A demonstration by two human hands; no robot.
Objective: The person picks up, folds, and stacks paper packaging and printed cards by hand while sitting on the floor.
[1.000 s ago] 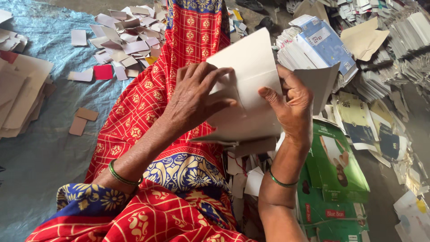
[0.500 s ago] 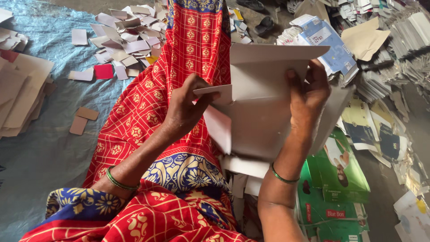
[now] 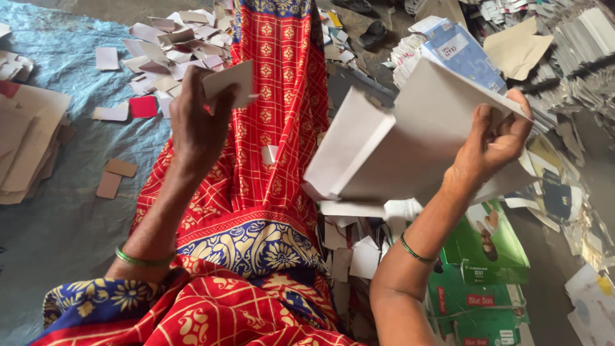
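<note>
Two pieces now, one before: small white card torn off big folded white sheet, carried left of it. Left hand pinching card; right hand fingers curled, gripping sheet's right edge. Scrap pile beyond card.

Two hands are in view: the left hand pinches one small white card piece, and the right hand grips one large folded white card sheet. Each wrist wears one green bangle, two in all: the left bangle and the right bangle. One red card scrap lies on the blue floor sheet, with two brown card scraps near it. One small white scrap rests on the red patterned cloth. The loose white scraps at the sheet's far edge are too many to count. Two green cartons are stacked at the right.
</note>
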